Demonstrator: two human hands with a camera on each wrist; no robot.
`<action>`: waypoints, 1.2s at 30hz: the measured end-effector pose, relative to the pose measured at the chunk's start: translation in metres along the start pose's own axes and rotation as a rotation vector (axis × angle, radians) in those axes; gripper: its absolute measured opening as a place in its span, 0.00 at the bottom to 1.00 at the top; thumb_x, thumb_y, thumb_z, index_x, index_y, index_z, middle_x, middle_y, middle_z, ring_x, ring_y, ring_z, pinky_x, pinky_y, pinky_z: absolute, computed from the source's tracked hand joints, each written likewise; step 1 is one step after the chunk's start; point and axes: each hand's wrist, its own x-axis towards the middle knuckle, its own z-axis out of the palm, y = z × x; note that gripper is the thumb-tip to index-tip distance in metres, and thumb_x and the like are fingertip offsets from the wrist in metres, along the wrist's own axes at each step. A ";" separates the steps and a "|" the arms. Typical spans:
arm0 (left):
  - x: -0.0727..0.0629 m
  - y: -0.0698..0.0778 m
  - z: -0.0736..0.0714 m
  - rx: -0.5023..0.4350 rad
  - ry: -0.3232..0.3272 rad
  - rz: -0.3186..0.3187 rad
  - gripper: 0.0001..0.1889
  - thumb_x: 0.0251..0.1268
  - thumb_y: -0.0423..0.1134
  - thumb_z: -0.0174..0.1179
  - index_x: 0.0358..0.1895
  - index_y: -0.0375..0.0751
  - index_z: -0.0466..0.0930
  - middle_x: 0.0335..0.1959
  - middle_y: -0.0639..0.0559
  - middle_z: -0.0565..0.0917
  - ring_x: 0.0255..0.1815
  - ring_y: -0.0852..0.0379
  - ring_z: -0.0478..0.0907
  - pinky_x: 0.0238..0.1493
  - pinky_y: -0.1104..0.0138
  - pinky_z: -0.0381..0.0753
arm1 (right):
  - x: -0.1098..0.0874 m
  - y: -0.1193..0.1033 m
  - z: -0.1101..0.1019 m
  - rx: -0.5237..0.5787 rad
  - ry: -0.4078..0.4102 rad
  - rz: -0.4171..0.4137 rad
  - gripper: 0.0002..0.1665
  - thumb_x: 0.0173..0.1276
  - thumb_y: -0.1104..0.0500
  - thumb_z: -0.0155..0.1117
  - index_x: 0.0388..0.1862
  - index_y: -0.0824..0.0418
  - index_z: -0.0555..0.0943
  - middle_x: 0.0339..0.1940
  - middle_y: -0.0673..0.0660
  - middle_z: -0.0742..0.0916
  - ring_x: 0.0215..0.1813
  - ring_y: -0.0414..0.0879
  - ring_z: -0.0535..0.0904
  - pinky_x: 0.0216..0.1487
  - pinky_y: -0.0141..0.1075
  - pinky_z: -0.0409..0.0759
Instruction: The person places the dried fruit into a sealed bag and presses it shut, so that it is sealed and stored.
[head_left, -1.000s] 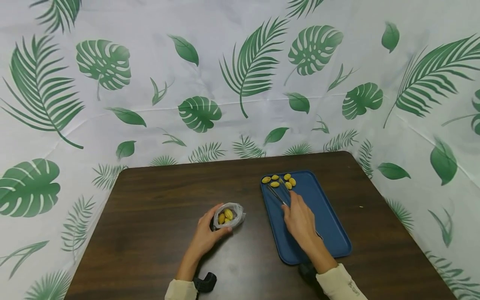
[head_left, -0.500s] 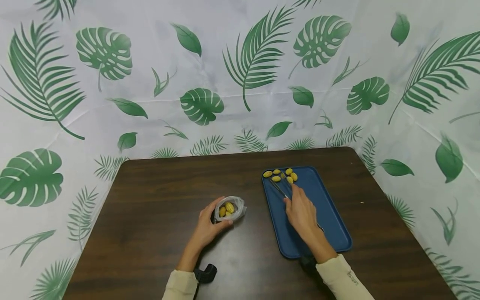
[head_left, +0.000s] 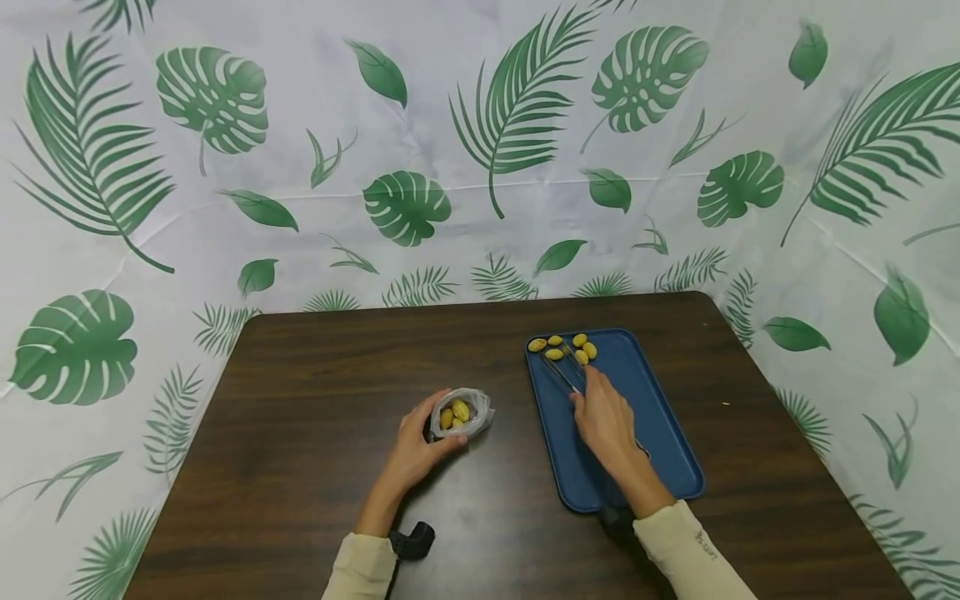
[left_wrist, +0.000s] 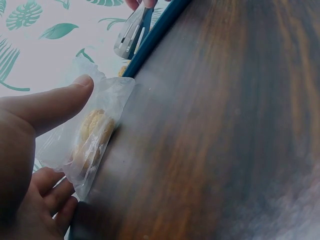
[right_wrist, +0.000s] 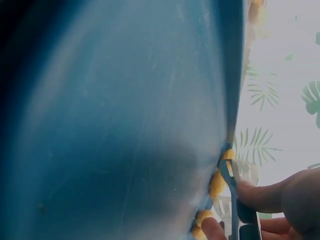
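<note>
Gripping tongs [head_left: 558, 374], spread among yellow pieces [head_left: 553, 354] at the far end of the blue tray [head_left: 669, 454], the right hand [head_left: 606, 419] should centre one before squeezing lightly, the left hand [head_left: 412, 452], curled round the clear bag [head_left: 477, 422] on the worktop [head_left: 322, 400], steadying it.

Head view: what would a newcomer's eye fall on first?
Likely the blue tray on the right of the dark table, where the right hand holds tongs close to yellow pieces at the far end. Next, the clear plastic bag left of the tray, gripped by the left hand, with more yellow pieces inside. Behind, green leaves pattern the white backdrop.
</note>
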 end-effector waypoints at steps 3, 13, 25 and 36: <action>0.000 0.000 0.000 0.005 -0.003 -0.002 0.41 0.56 0.48 0.78 0.75 0.62 0.71 0.74 0.51 0.75 0.75 0.39 0.64 0.69 0.36 0.63 | 0.002 0.002 0.001 0.001 -0.005 0.001 0.32 0.75 0.57 0.66 0.73 0.69 0.70 0.60 0.72 0.84 0.46 0.68 0.85 0.43 0.60 0.82; 0.000 0.000 0.000 -0.002 -0.006 0.003 0.41 0.56 0.47 0.78 0.75 0.59 0.71 0.74 0.51 0.75 0.75 0.39 0.64 0.70 0.36 0.62 | 0.003 0.007 0.001 0.003 0.007 -0.023 0.25 0.74 0.60 0.66 0.67 0.65 0.77 0.45 0.70 0.90 0.32 0.61 0.85 0.31 0.54 0.80; 0.000 -0.001 -0.001 0.000 -0.004 0.002 0.41 0.56 0.48 0.78 0.75 0.62 0.71 0.75 0.51 0.74 0.76 0.38 0.63 0.71 0.36 0.61 | -0.004 0.009 -0.006 0.013 0.035 -0.031 0.23 0.73 0.62 0.66 0.65 0.65 0.79 0.46 0.72 0.90 0.38 0.67 0.87 0.39 0.61 0.82; 0.001 -0.001 -0.001 -0.008 -0.005 -0.001 0.41 0.55 0.47 0.79 0.74 0.62 0.71 0.74 0.51 0.75 0.76 0.38 0.63 0.71 0.36 0.61 | -0.017 0.009 -0.011 0.051 0.047 -0.044 0.22 0.73 0.61 0.66 0.63 0.64 0.81 0.43 0.70 0.90 0.34 0.64 0.87 0.35 0.58 0.81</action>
